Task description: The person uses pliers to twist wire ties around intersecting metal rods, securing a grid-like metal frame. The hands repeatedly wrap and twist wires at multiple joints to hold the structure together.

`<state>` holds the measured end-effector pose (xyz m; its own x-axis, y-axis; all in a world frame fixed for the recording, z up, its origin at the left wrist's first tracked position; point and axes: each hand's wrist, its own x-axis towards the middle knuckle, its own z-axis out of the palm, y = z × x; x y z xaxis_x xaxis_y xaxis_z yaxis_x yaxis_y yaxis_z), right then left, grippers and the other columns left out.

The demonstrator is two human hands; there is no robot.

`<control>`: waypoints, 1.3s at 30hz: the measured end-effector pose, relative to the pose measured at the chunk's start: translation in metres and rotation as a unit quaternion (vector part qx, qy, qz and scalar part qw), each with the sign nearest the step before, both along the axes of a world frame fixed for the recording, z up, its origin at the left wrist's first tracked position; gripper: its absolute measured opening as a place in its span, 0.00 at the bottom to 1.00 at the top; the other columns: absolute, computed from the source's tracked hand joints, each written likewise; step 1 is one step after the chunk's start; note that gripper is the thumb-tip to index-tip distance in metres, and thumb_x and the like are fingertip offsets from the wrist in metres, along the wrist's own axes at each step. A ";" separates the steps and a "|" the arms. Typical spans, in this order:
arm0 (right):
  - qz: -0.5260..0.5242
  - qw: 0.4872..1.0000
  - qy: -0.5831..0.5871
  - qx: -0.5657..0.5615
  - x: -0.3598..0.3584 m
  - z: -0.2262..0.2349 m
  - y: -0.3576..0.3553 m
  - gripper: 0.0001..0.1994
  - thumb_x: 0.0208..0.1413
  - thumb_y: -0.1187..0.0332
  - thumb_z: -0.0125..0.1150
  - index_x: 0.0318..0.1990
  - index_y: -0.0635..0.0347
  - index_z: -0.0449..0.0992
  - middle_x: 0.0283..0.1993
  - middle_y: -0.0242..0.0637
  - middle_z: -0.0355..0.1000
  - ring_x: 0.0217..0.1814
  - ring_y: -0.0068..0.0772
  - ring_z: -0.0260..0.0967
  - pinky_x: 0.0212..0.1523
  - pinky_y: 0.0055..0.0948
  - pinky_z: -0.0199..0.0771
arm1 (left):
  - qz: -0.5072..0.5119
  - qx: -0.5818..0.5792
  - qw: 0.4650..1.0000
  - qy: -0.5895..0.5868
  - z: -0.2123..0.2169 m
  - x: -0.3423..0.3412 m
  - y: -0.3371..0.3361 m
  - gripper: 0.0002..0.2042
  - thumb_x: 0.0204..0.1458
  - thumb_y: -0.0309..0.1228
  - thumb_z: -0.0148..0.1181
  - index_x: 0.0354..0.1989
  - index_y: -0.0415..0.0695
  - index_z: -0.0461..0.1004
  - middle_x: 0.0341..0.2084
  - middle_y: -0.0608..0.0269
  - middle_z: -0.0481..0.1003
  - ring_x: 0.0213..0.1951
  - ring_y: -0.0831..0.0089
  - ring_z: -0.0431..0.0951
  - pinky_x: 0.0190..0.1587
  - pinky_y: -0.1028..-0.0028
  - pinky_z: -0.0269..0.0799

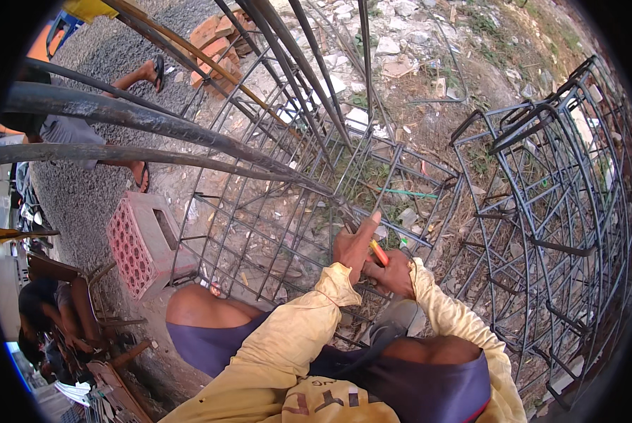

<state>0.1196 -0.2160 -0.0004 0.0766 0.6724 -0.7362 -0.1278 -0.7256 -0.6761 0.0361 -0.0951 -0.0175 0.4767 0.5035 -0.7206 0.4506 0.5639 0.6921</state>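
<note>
In front of my bent knees, both hands work at a mesh of crossed steel bars (281,243). My right hand (393,273) is closed round pliers with red and yellow handles (379,252). The pliers' jaws are mostly hidden behind my left hand. Just ahead and to the left, my left hand (353,244) is curled close to a bar crossing, with one digit stretched up along a bar. What its curled fingers hold is hidden. Thick dark bars (182,130) run from the upper left down to the mesh near my hands.
A tied rebar cage (535,204) stands close on the right. To the left is a pinkish perforated block (136,247); broken bricks (219,42) lie farther off. A person in grey shorts (73,134) is at the gravel (122,42), and another person (51,310) is at lower left.
</note>
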 end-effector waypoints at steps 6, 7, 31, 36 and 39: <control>-0.174 0.780 0.601 0.031 -0.034 -0.029 -0.009 0.15 0.60 0.53 0.61 0.35 0.56 0.71 0.27 0.34 0.71 0.26 0.29 0.69 0.27 0.31 0.70 | -0.065 -0.095 0.985 -0.127 0.019 -0.024 0.019 0.28 0.56 0.55 0.58 0.33 0.34 0.78 0.26 0.55 0.78 0.21 0.72 0.74 0.25 0.73 0.70; -0.194 0.794 0.573 0.052 -0.043 -0.025 -0.007 0.16 0.60 0.53 0.62 0.37 0.56 0.72 0.28 0.34 0.71 0.27 0.29 0.69 0.27 0.30 0.70 | -0.123 -0.161 0.976 -0.078 0.029 -0.028 0.028 0.27 0.57 0.53 0.56 0.35 0.34 0.78 0.27 0.54 0.78 0.21 0.73 0.75 0.23 0.75 0.71; -0.316 0.911 0.241 0.105 -0.124 -0.031 0.066 0.18 0.65 0.49 0.53 0.39 0.56 0.68 0.25 0.35 0.71 0.22 0.32 0.71 0.21 0.33 0.76 | -0.172 -0.200 0.952 -0.157 -0.001 -0.066 0.080 0.18 0.55 0.43 0.64 0.29 0.37 0.73 0.22 0.56 0.74 0.27 0.68 0.75 0.32 0.73 0.71; -0.288 0.868 0.397 0.074 -0.111 -0.037 0.047 0.21 0.63 0.45 0.54 0.46 0.54 0.66 0.31 0.34 0.70 0.29 0.38 0.73 0.32 0.45 0.78 | -0.173 -0.161 0.962 -0.134 0.005 -0.061 0.068 0.19 0.57 0.45 0.61 0.29 0.37 0.73 0.23 0.59 0.74 0.26 0.70 0.74 0.33 0.72 0.70; -0.263 0.832 0.485 0.063 -0.092 -0.032 0.023 0.20 0.62 0.45 0.57 0.43 0.51 0.66 0.25 0.31 0.66 0.23 0.32 0.66 0.28 0.40 0.73 | -0.146 -0.121 0.972 -0.136 0.007 -0.055 0.045 0.19 0.59 0.46 0.58 0.29 0.40 0.73 0.23 0.61 0.74 0.26 0.73 0.73 0.33 0.74 0.69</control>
<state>0.0273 -0.1932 -0.0322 -0.2031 0.8105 -0.5493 -0.9349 -0.3273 -0.1373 -0.0188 -0.0500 -0.0108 0.7641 0.1494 -0.6276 0.4346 0.5997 0.6719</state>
